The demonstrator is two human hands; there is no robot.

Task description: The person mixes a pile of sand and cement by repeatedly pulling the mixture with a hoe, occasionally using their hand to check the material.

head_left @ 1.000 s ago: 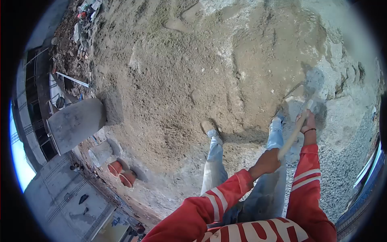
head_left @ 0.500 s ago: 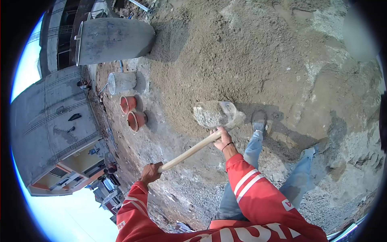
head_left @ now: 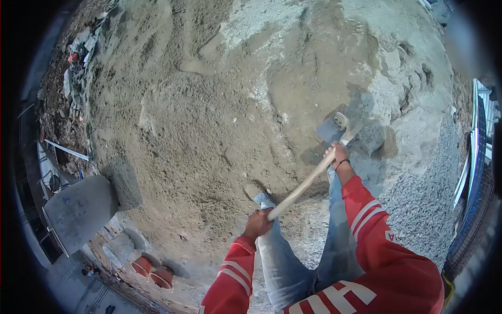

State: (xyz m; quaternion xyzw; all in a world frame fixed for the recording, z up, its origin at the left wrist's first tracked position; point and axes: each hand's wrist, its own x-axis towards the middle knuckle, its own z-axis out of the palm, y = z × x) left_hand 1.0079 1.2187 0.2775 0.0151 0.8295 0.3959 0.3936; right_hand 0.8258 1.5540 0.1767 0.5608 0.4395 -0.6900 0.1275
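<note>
A shovel (head_left: 306,183) with a pale wooden handle slants across the middle of the head view. My left hand (head_left: 257,225) is closed round the handle's near end, close to my left knee. Farther up, my right hand (head_left: 337,153) grips the shaft just behind the blade. The grey metal blade (head_left: 330,130) is low over damp, sandy ground beyond my right foot, and its face looks mostly bare. Wet-looking sand mix (head_left: 193,131) spreads wide in front of my feet and to the left.
At lower left stand a large grey drum-like container (head_left: 81,212), a pale bucket (head_left: 119,250) and two red buckets (head_left: 162,277). Gravel (head_left: 418,209) lies to the right, with metal sheets (head_left: 473,152) along that edge. Rubble and scraps (head_left: 78,63) line the upper left.
My view and body have turned to the right, so the drum and buckets sit lower left. The shovel swung right; its blade, heaped with sand mix before, now looks mostly bare. Both hands keep their grip.
</note>
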